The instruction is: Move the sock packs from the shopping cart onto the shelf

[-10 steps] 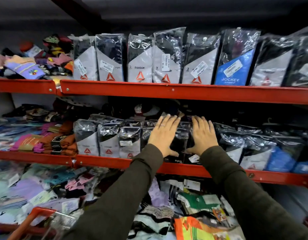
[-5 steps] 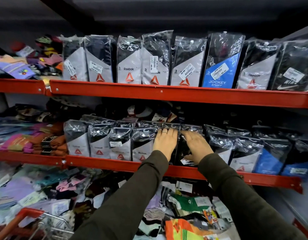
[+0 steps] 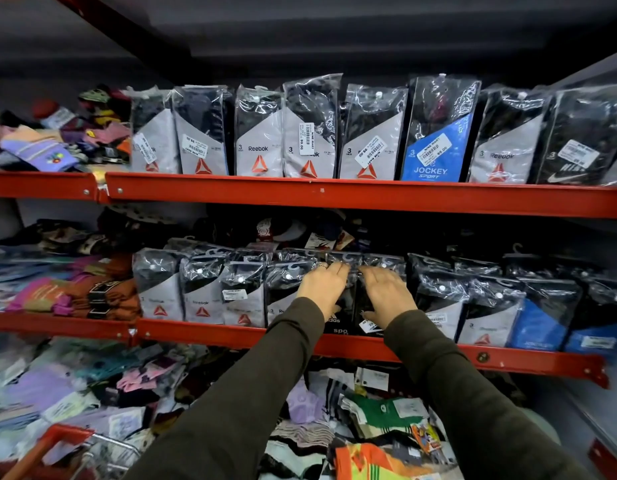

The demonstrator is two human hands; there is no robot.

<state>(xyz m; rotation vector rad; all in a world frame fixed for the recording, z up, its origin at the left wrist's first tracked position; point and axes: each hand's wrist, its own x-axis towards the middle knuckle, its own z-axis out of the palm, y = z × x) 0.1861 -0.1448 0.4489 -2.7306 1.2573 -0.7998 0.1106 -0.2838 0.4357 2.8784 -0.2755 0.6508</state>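
Two black sock packs [image 3: 348,308] stand upright in the row on the middle shelf [image 3: 230,336]. My left hand [image 3: 322,289] lies on the left pack, which reads "adidas", with fingers hooked over its top edge. My right hand [image 3: 386,296] covers the neighbouring pack with a white barcode label, fingers curled over its top too. Grey Reebok packs [image 3: 199,292] stand to the left of them, and grey and blue packs [image 3: 480,306] to the right. The shopping cart's red handle [image 3: 57,441] shows at the bottom left; its contents are hidden.
The top shelf [image 3: 334,194] holds a full row of upright Reebok, Jockey and Nike packs [image 3: 435,133]. Loose coloured socks [image 3: 40,150] lie piled at the left of each shelf. The bottom shelf is heaped with mixed socks [image 3: 376,410].
My hands went from lying flat with fingers spread on the black packs to fingers curled over their top edges. The packs now stand more upright in the row.
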